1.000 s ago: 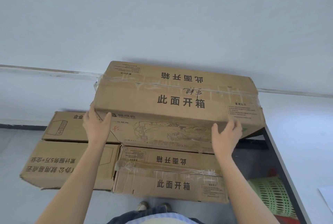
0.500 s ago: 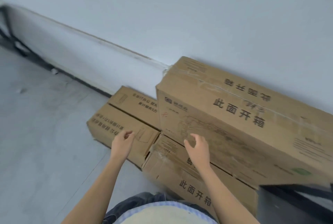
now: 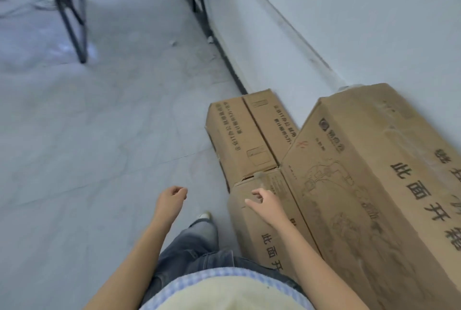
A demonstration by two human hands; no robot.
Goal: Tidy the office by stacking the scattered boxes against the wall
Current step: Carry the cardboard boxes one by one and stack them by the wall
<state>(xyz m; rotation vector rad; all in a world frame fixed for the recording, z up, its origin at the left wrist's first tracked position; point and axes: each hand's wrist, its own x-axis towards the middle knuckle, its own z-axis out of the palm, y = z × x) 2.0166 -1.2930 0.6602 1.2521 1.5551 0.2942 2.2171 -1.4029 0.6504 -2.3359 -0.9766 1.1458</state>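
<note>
The top box (image 3: 374, 185) lies off your right side against the wall (image 3: 349, 22), its long axis running along it, resting on the lower box (image 3: 269, 235), with two small boxes (image 3: 239, 140) beyond on the floor (image 3: 99, 135). Your right hand (image 3: 264, 203) is the nearer one, hanging just over the lower box's end, while your left hand (image 3: 172, 200) is well apart over the floor. Both are loosely curled and hold nothing. No loose box shows, so the next one probably lies away from the wall.
</note>
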